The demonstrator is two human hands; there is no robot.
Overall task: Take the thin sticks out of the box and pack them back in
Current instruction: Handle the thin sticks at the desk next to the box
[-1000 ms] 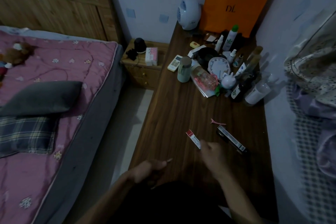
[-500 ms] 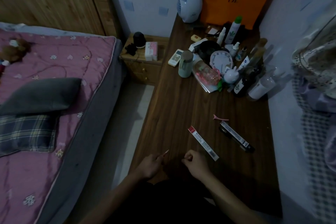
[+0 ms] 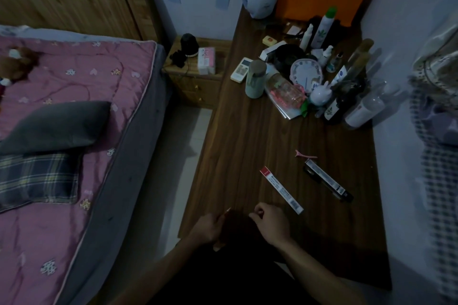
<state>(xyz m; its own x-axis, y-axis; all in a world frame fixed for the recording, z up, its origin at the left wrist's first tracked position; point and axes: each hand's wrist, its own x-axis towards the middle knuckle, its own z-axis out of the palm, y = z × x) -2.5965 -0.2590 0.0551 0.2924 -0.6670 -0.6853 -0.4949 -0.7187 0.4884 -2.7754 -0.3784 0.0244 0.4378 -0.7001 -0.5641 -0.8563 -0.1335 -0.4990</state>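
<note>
Our left hand [image 3: 207, 228] pinches 1 thin stick [image 3: 226, 212] at the desk's [image 3: 247, 143] near edge; our right hand [image 3: 271, 223] is curled, its grip's contents unclear. The box [image 3: 281, 189] lies just beside it.

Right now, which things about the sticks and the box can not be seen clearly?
Head view only:
- Sticks in left hand: only one tip shows; the count is hidden by the hand and the dark.
- Right hand: curled; contents hidden.
- White box: print too small; open end unclear.
</note>
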